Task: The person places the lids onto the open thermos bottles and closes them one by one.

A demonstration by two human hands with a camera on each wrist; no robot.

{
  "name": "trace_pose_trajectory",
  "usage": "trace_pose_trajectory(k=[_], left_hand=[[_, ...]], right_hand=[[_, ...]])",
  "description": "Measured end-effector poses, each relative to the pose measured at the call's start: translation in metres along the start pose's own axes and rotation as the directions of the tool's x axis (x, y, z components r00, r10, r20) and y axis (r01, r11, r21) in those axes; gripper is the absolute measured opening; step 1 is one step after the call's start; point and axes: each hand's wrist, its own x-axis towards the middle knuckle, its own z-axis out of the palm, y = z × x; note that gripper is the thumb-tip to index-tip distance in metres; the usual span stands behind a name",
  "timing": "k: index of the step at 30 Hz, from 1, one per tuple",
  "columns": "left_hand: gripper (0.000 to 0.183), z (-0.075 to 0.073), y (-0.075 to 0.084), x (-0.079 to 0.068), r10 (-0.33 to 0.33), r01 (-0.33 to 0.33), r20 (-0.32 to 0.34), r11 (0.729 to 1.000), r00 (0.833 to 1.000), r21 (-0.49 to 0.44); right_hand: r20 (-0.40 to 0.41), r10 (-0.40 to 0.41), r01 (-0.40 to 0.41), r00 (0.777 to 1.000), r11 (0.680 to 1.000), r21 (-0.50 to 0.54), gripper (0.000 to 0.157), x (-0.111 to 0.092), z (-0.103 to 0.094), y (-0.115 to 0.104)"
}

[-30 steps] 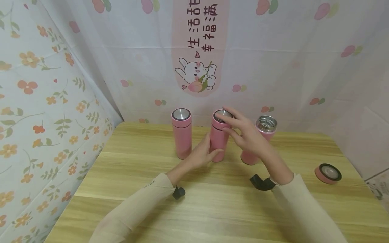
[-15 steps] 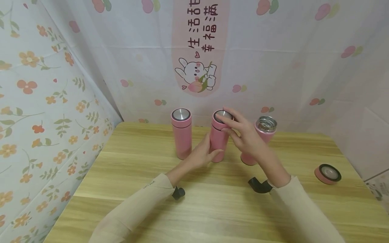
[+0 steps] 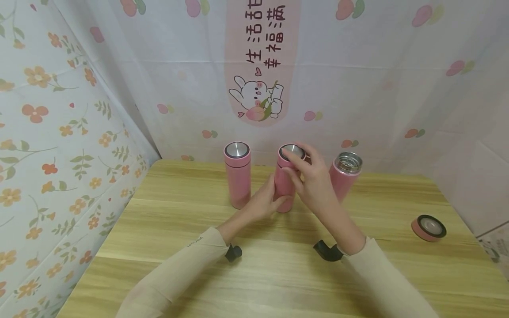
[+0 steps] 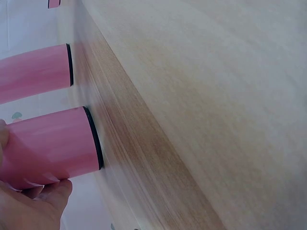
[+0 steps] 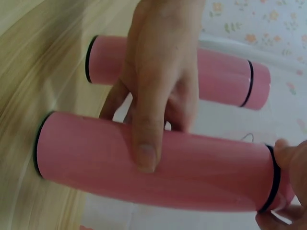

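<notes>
In the head view, a pink thermos (image 3: 283, 187) stands upright in the middle, its silver-topped lid (image 3: 293, 152) on. My left hand (image 3: 259, 202) grips its body from the left, thumb across the front. My right hand (image 3: 316, 181) holds the lid, thumb in front and fingers behind and over the rim. The right wrist view shows the left thumb along the thermos body (image 5: 206, 172) and right fingertips (image 5: 284, 154) at the lid seam. To the right is an uncapped pink thermos (image 3: 343, 179) with a bare steel neck, partly hidden by my right hand.
A capped pink thermos (image 3: 238, 183) stands on the left. A loose pink lid (image 3: 429, 228) lies at the right of the wooden table (image 3: 270, 282). Black curved pieces (image 3: 328, 251) sit at both wrists. A printed curtain (image 3: 179, 79) hangs behind the table.
My right wrist and forearm have swung left and toward me, and the hand has turned about the lid. More of the uncapped thermos's neck shows. My left hand stays put.
</notes>
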Motion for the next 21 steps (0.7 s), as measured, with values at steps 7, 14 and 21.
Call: trace_pose_trajectory(k=[7, 14, 21], left_hand=[[0.074, 0.0, 0.0, 0.0, 0.008, -0.008, 0.009, 1.0, 1.0, -0.03], [0.075, -0.001, 0.0, 0.0, -0.029, 0.029, 0.017, 0.999, 0.999, -0.024], [0.072, -0.002, 0.002, -0.002, -0.041, 0.041, 0.017, 0.999, 0.999, -0.016]], right_hand=[[0.002, 0.049, -0.048, 0.999, 0.996, -0.069, 0.044, -0.002, 0.003, -0.002], [0.153, 0.092, -0.104, 0.984, 0.992, 0.073, 0.057, -0.001, -0.011, 0.008], [0.26, -0.031, -0.048, 0.965, 0.955, 0.293, 0.049, 0.011, -0.029, 0.006]])
